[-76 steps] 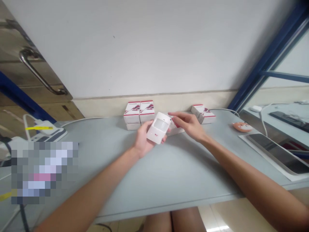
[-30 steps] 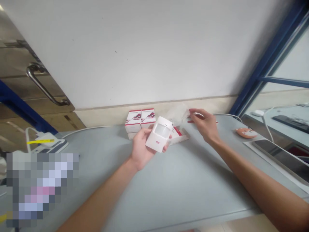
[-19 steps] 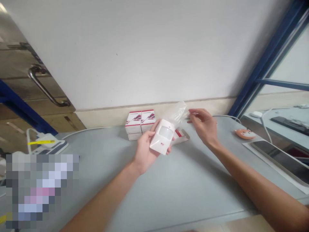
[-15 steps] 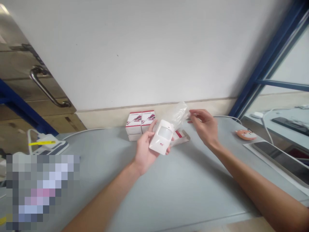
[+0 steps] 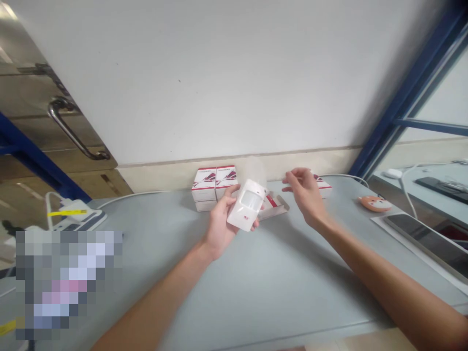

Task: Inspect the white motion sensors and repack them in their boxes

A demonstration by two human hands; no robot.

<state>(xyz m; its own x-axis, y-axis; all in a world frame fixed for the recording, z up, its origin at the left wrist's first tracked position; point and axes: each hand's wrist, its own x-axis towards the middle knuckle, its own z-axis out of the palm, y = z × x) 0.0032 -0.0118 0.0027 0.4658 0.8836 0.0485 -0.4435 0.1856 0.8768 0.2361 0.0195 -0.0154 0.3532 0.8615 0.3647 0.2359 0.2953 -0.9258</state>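
Note:
My left hand is shut on a white PIR motion sensor, its lens facing up. A clear plastic bag shows faint and blurred just behind the sensor's top end. My right hand is open, fingers apart, just right of the bag and apparently not touching it. Below the sensor lies an opened white and red box. Left of it stands a stack of white and red boxes, and another such box sits behind my right hand.
The grey table runs along a white wall, with a white cable along its back edge. To the right lie an orange animal-shaped mouse and a dark tablet on white paper. A pixelated patch covers the lower left.
My right hand has let go of the plastic bag and its fingers have spread. The bag has sunk behind the sensor and looks fainter. The left hand still holds the sensor.

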